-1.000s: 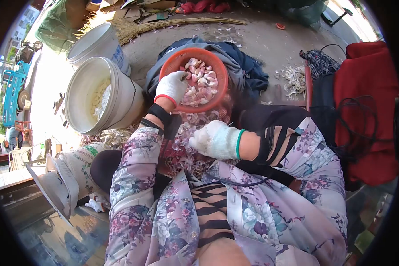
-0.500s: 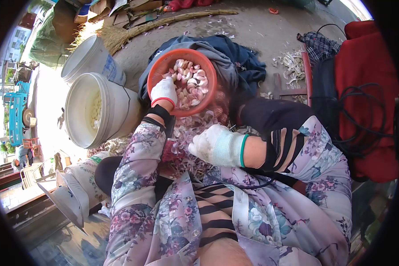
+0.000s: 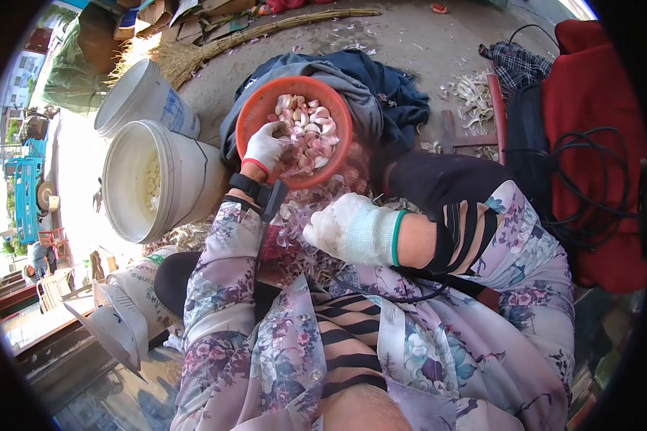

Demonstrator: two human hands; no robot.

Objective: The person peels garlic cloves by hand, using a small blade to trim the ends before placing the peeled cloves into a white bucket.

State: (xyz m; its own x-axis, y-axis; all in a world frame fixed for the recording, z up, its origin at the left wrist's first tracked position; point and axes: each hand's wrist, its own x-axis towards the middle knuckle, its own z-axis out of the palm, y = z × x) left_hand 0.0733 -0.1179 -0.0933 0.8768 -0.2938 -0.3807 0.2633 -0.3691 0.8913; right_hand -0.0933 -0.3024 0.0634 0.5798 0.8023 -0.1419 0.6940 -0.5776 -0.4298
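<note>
A round orange-red plastic basin (image 3: 244, 118) holds pinkish unpeeled garlic cloves (image 3: 315, 136). My left hand (image 3: 264, 147), in a white knit glove, reaches over its near-left rim, with the fingers bent around cloves at the left side of the pile. Lower and to the right, my right hand (image 3: 349, 228) is closed in a whitish glove with a green cuff. Its fingertips face away from view, so whatever they may hold is hidden. Beneath it, thin garlic skins (image 3: 302, 251) lie heaped in front of my body.
Left of the basin stands a white bucket (image 3: 129, 230) with pale peeled cloves inside, and another bucket (image 3: 115, 93) behind it. Dark cloth (image 3: 399, 93) surrounds the basin. A straw broom (image 3: 187, 61) lies at the back. Red cloth (image 3: 589, 86) and black cables (image 3: 589, 151) are at right.
My left hand has turned, and its fingers have bent among the cloves. My right hand stays closed in nearly the same place.
</note>
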